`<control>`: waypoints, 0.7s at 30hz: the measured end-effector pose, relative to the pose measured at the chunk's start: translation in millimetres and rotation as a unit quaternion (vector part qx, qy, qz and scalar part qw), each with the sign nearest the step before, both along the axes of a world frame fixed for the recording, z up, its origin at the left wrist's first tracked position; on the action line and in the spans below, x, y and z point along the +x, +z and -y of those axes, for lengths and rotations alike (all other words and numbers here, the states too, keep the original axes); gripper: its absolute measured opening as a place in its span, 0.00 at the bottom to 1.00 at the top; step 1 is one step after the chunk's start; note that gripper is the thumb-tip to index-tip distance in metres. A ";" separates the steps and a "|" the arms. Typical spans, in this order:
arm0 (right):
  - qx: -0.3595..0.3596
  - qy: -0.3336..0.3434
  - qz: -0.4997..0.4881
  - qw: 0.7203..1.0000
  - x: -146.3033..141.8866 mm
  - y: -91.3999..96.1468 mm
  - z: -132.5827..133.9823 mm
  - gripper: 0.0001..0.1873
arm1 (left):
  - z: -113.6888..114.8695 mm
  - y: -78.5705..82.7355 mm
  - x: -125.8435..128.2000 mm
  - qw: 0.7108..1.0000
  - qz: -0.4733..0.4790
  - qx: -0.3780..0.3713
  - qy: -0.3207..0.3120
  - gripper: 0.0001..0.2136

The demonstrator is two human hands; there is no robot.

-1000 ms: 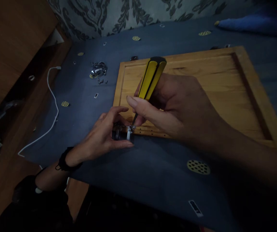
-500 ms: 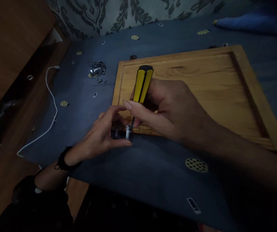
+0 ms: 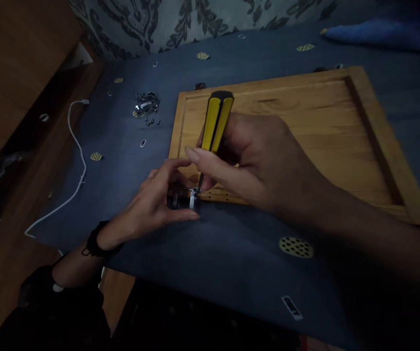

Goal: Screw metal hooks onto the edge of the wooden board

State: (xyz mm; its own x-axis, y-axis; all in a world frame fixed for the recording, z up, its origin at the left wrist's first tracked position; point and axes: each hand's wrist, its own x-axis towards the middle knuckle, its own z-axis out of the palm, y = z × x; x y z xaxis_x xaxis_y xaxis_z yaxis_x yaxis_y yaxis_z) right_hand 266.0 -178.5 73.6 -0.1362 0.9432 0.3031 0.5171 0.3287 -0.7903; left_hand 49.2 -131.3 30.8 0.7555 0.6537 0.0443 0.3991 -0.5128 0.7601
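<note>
My right hand (image 3: pixel 257 161) grips a yellow and black screwdriver (image 3: pixel 217 122), held nearly upright with its shaft pointing down. The screwdriver's tip meets a small shiny metal bracket (image 3: pixel 192 199) on the near edge of a framed wooden panel (image 3: pixel 286 131). Around that bracket curl the thumb and fingers of my left hand (image 3: pixel 154 200), steadying it against the wood at the panel's near left corner. Small dark holes run along the edge to the right of the bracket. A screw under the tip is too small to make out.
Further left on the blue patterned cloth (image 3: pixel 210 263) lie more metal brackets (image 3: pixel 147 103) and several small screws (image 3: pixel 151 122). A white cable (image 3: pixel 81 146) curves along the left side. At the back right rests a blue fuzzy object (image 3: pixel 370 35).
The screwdriver handle has tilted and shifted very slightly, its tip staying at the bracket. Both hands keep their hold; the whole view has drifted a little.
</note>
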 end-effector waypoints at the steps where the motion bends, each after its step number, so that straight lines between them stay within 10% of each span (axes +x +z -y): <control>1: -0.004 -0.001 0.002 1.000 0.0 0.3 -0.3 0.09 | -0.1 -0.1 -0.1 1.000 0.001 -0.002 0.000 0.39; 21: -0.005 0.032 -0.063 0.997 -8.0 -4.6 1.0 0.07 | -2.0 2.7 2.4 0.999 0.008 0.044 -0.013 0.30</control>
